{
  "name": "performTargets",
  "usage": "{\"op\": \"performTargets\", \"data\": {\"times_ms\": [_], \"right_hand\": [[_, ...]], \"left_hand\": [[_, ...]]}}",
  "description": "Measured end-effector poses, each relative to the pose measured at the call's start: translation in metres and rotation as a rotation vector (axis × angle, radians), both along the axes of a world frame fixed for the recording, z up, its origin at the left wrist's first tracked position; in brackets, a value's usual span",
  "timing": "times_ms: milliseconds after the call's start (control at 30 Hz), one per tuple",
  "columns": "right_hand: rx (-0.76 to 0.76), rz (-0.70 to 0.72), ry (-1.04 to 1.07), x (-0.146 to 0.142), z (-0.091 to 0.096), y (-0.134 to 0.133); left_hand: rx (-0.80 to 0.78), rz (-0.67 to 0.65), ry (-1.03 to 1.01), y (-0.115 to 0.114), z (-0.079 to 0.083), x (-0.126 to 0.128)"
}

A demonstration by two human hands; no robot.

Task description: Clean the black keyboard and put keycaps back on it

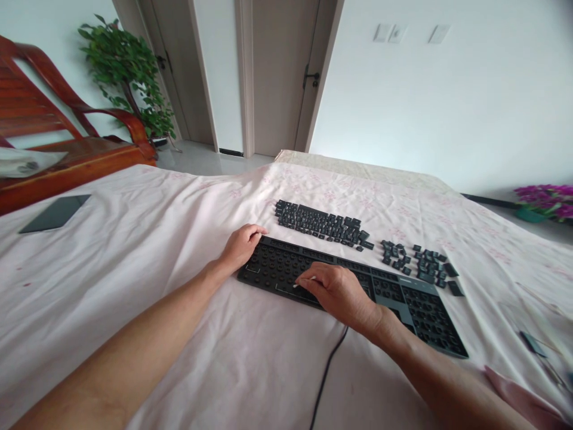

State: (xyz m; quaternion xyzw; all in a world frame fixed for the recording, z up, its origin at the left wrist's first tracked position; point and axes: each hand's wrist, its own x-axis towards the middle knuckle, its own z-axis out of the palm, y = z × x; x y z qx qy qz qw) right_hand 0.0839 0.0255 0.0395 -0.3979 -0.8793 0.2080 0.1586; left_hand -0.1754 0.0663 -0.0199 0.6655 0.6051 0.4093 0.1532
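Observation:
A black keyboard (273, 263) with its keycaps off lies on the pink cloth, its bare key posts facing up. At its far left corner, my left hand (242, 246) is closed on the frame edge, fingers pressed together. Over the lower middle of the keyboard, my right hand (338, 292) pinches a cotton swab (296, 285), whose white tip points down at the key posts. The palm and wrist cover part of the keyboard. Beyond it, removed keycaps (320, 221) lie in rows, and a looser group of keycaps (430, 263) lies to the right.
A black cable (329, 364) runs toward me from the keyboard's near side. A dark flat tablet-like object (56, 213) lies at left on the pink cloth (188, 203). Blurred small tools (537, 352) and a pink rag (521, 394) are at right. A wooden chair (58, 119) stands at left.

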Motion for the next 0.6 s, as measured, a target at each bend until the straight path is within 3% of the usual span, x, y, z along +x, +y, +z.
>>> {"op": "performTargets", "data": {"times_ms": [333,600], "right_hand": [[0.01,-0.067,-0.096,0.044,0.009,-0.007],[-0.03,-0.08,-0.05,0.054,0.007,-0.006]], "left_hand": [[-0.019,-0.01,0.009,0.0,0.0,0.0],[-0.023,-0.003,0.005,-0.001,-0.001,0.0]]}}
